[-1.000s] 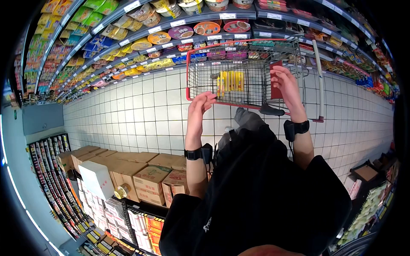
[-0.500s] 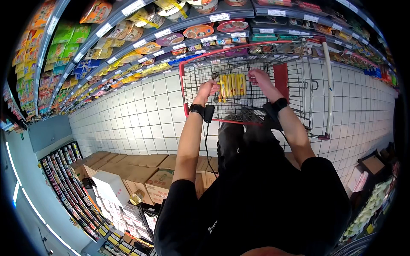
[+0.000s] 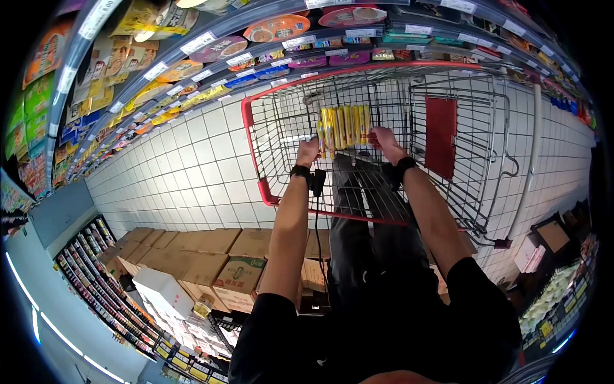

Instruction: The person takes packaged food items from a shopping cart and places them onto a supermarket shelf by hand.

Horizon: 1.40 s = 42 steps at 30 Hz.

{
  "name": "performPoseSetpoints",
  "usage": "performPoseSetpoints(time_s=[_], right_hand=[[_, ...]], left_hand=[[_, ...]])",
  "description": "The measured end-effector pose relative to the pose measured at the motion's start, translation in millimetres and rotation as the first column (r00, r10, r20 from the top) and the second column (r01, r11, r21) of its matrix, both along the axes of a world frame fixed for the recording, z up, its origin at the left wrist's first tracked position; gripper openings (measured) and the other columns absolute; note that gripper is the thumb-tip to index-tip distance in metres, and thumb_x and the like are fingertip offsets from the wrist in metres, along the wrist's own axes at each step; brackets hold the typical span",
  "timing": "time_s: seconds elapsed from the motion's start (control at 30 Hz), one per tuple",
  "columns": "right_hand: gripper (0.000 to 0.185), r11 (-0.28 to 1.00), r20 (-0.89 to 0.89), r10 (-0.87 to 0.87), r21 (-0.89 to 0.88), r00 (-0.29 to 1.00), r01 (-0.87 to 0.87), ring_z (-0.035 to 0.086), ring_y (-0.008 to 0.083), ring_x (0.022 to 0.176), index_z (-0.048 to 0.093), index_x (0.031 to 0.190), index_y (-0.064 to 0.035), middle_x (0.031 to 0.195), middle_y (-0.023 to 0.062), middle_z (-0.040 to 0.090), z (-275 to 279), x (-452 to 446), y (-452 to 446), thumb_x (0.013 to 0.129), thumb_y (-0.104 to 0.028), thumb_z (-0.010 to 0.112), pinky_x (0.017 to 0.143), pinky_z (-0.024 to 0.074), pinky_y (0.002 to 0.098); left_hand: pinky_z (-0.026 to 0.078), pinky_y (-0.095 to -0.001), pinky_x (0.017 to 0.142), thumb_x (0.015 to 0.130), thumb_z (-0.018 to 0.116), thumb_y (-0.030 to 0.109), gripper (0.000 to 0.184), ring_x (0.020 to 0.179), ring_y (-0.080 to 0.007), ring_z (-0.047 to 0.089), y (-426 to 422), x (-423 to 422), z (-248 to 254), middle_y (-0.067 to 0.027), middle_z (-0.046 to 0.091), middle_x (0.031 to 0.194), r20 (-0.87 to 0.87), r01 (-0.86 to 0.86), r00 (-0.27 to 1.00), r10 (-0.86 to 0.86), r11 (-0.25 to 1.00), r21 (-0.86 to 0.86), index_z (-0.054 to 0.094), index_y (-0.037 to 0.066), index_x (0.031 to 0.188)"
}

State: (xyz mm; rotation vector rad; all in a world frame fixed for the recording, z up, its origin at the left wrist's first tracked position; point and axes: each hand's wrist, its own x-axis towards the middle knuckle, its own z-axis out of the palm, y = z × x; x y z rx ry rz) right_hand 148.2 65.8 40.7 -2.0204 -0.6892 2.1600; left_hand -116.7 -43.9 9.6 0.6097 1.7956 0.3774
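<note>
A row of slim, upright-looking yellow packs (image 3: 345,125) lies side by side inside the wire shopping cart (image 3: 248,144) in front of me. What is in the packs I cannot make out. My left hand (image 3: 308,152) is closed at the near left end of the row, its fingertips against the outer pack. At the right end, my right hand (image 3: 385,141) has curled fingers that touch the last pack. Between them the two hands bracket the row. Both wrists wear black bands, and a dark device hangs by the left one.
Store shelves (image 3: 211,45) with bowls and packets run along the far side, close to the cart's red rim. Cardboard boxes (image 3: 211,242) are stacked behind on the left, beside a white box (image 3: 163,291). The cart's red panel (image 3: 440,137) stands to the right. White tiles cover the floor.
Both hands have come down and inward against the ends of the yellow row; the right fingers have curled in. The cart and packs look larger, and the shelves have shifted up and left in view.
</note>
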Motion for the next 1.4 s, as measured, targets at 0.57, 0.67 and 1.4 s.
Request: performPoseSetpoints(time_s=[0.57,0.67,1.4], right_hand=[[0.035,0.886,0.195,0.353,0.244,0.915,-0.394,0.064,0.024,0.086,0.051,0.12,-0.0024,0.098,0.0123,0.063,-115,-32,-42,0.092,-0.023,0.06,0.074,0.0512,0.0373],[0.04,0.81,0.23,0.367,0.398,0.901,-0.431,0.063,0.0317,0.106,0.05,0.12,0.0004,0.109,0.0166,0.063,-134,-35,-48,0.089,-0.021,0.062,0.088,0.0508,0.0387],[0.042,0.837,0.245,0.345,0.356,0.906,-0.415,0.064,0.0311,0.102,0.052,0.117,0.0049,0.107,0.019,0.064,-117,-53,-40,0.083,-0.015,0.067,0.086,0.0527,0.0389]], left_hand=[[0.054,-0.0369,0.068,0.087,0.066,0.036,0.045,0.076,-0.0289,0.071,-24,35,-103,-0.017,0.071,0.085,-0.023,0.008,1.0,-0.01,0.997,-0.079,0.063,-0.003,0.109],[0.053,-0.0391,0.073,0.085,0.064,0.034,0.044,0.086,-0.0306,0.07,-3,44,-66,-0.0174,0.071,0.099,-0.078,-0.032,0.997,0.025,0.996,-0.082,0.061,0.001,0.113],[0.056,-0.035,0.076,0.083,0.072,0.024,0.04,0.09,-0.0254,0.071,17,51,-99,-0.0155,0.071,0.102,-0.198,-0.045,0.977,0.085,0.979,0.198,0.063,-0.002,0.112]])
